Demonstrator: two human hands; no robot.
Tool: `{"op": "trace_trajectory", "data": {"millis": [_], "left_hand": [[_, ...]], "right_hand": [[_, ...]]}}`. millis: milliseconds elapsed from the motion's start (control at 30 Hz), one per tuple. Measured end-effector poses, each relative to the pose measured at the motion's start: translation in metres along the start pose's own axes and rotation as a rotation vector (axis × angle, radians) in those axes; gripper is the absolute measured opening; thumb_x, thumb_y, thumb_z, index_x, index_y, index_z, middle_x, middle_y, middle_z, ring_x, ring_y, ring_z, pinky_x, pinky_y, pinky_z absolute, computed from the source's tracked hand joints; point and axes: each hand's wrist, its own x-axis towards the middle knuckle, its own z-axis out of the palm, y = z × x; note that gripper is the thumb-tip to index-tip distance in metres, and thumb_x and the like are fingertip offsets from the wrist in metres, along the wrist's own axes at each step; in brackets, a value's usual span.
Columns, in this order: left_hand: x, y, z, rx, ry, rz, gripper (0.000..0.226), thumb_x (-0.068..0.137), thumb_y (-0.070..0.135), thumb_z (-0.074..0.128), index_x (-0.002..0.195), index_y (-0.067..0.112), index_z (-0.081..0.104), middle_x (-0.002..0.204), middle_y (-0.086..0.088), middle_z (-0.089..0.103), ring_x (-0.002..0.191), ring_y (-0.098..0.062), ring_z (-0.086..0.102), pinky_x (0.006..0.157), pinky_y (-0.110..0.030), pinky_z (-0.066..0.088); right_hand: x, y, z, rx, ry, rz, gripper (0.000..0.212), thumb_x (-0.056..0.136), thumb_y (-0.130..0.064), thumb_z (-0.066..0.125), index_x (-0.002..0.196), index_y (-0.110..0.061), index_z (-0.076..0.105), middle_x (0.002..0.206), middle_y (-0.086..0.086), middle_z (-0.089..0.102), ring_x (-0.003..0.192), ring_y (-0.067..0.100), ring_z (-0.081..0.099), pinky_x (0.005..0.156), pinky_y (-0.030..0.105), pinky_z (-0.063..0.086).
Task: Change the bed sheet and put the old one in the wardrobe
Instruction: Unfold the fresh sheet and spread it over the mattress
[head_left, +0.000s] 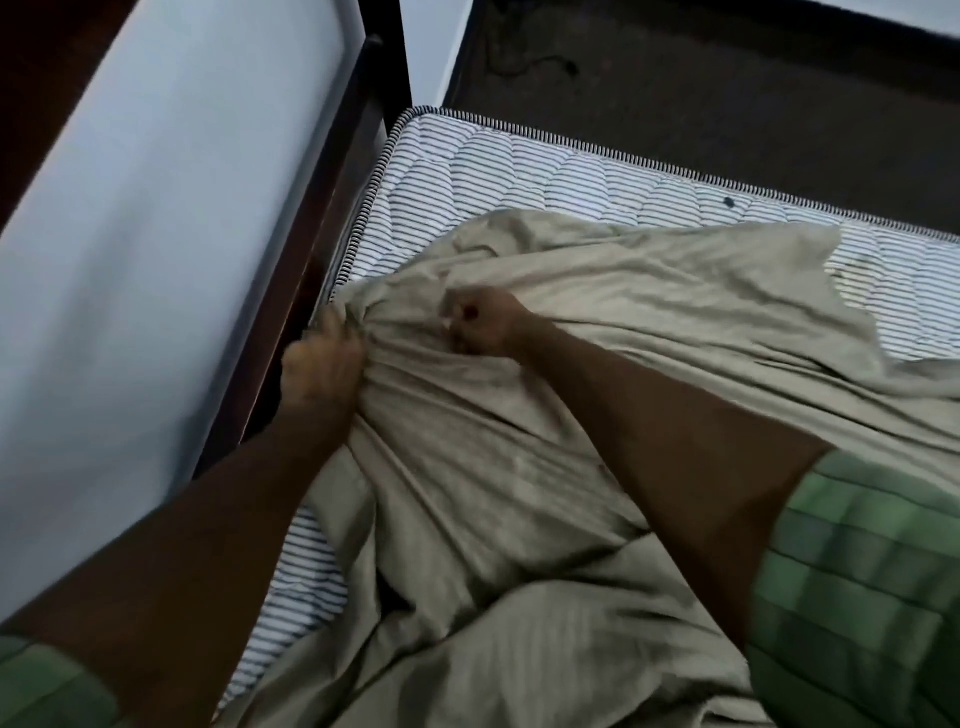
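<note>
A pale wall (156, 249) filled the left side of the head view, with the dark wooden bed frame (358, 156) running along it and a dark floor (727, 104) beyond the far edge of the bed. The mattress (519, 166), white with thin dark stripes, lay bare at its far corner, along its far edge and in a strip by the frame.

Over most of the mattress lay the bed sheet (649, 291), a beige cloth, rumpled and drawn into folds that ran toward the frame side (its far edge was pulled back from the corner of the mattress, and a ragged edge showed at the right).

Both forearms reached forward from short green checked sleeves (857, 571), the left arm along the frame side and the right arm crossing in from the lower right.

The left hand (324, 364) was at the mattress edge just beside the frame, its fingers curled round a bunched gather of the sheet. The right hand (483, 322) was near it, a little farther onto the bed, knuckles up and fist closed on a fold of the same sheet, with the cloth pulled taut between the two hands.
</note>
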Motion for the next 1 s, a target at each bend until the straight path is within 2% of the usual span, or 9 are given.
{"op": "trace_trajectory", "data": {"millis": [200,267,367,533,667,733,833,933,1000], "left_hand": [[0.003,0.016,-0.007,0.126,0.064,0.112,0.070,0.098,0.035,0.042,0.159,0.007,0.025,0.168,-0.019,0.008,0.148,-0.032,0.024,0.111,-0.047,0.026],[0.016,0.019,-0.017,-0.016,0.142,0.108,0.071,0.088,0.034,0.049,0.152,0.005,0.037,0.165,-0.019,0.019,0.144,-0.035,0.030,0.108,-0.050,0.026],[0.029,0.032,-0.022,-0.290,0.212,0.275,0.048,0.075,0.028,0.058,0.120,0.011,0.059,0.147,-0.018,0.046,0.124,-0.040,0.049,0.097,-0.051,0.041],[0.048,0.067,-0.042,-0.778,0.086,0.275,0.093,0.073,0.011,0.070,0.156,0.022,0.029,0.158,-0.006,0.032,0.125,-0.037,0.057,0.090,-0.051,0.056],[0.062,0.060,-0.041,-0.593,-0.007,0.267,0.081,0.076,0.022,0.076,0.147,0.028,0.039,0.141,-0.006,0.052,0.111,-0.039,0.065,0.087,-0.051,0.056],[0.059,0.058,-0.039,-0.553,0.071,0.219,0.045,0.080,0.027,0.070,0.123,0.022,0.054,0.121,-0.008,0.063,0.108,-0.040,0.066,0.085,-0.049,0.056],[0.058,0.057,-0.044,-0.524,0.123,0.305,0.041,0.081,0.031,0.072,0.115,0.019,0.052,0.116,-0.009,0.064,0.101,-0.041,0.066,0.076,-0.045,0.050],[0.070,0.052,-0.048,-0.685,0.137,0.102,0.035,0.081,0.025,0.070,0.111,0.014,0.057,0.112,-0.014,0.065,0.102,-0.043,0.064,0.079,-0.046,0.047],[0.083,0.055,-0.048,-0.800,0.069,-0.120,0.034,0.082,0.021,0.070,0.115,0.010,0.064,0.115,-0.017,0.068,0.112,-0.041,0.063,0.091,-0.045,0.049]], "right_hand": [[0.013,0.065,-0.052,-0.430,0.531,0.267,0.064,0.084,-0.020,0.068,0.142,-0.010,0.044,0.141,0.015,0.048,0.126,0.039,0.050,0.101,0.045,0.046],[0.025,0.083,-0.068,-0.341,0.403,0.396,0.076,0.087,-0.023,0.069,0.151,-0.008,0.031,0.150,0.016,0.043,0.134,0.040,0.046,0.109,0.046,0.042],[0.029,0.087,-0.055,-0.211,0.300,0.492,0.041,0.093,-0.023,0.061,0.129,-0.006,0.052,0.131,0.021,0.062,0.127,0.041,0.057,0.101,0.044,0.047],[0.003,0.037,0.016,0.174,0.342,-0.182,0.016,0.074,-0.015,0.060,0.084,-0.006,0.070,0.081,0.012,0.069,0.073,0.018,0.057,0.063,0.032,0.039],[-0.014,0.040,0.025,0.208,0.192,-0.336,0.040,0.077,-0.021,0.066,0.113,-0.006,0.070,0.107,0.002,0.069,0.093,0.012,0.061,0.085,0.023,0.050],[-0.021,0.056,0.009,-0.019,0.378,-0.295,0.062,0.074,-0.031,0.062,0.132,-0.013,0.059,0.120,0.009,0.064,0.106,0.030,0.060,0.092,0.042,0.052],[-0.018,0.077,-0.026,-0.407,0.534,0.041,0.092,0.067,-0.050,0.067,0.148,-0.018,0.038,0.134,0.013,0.046,0.116,0.038,0.048,0.095,0.050,0.044],[-0.001,0.082,-0.043,-0.538,0.288,0.307,0.083,0.076,-0.068,0.069,0.139,-0.019,0.048,0.138,0.013,0.053,0.127,0.038,0.049,0.102,0.051,0.039],[0.015,0.072,-0.051,-0.499,0.115,0.308,0.057,0.086,-0.049,0.070,0.133,-0.020,0.058,0.134,0.012,0.062,0.126,0.036,0.058,0.098,0.047,0.048]]}}
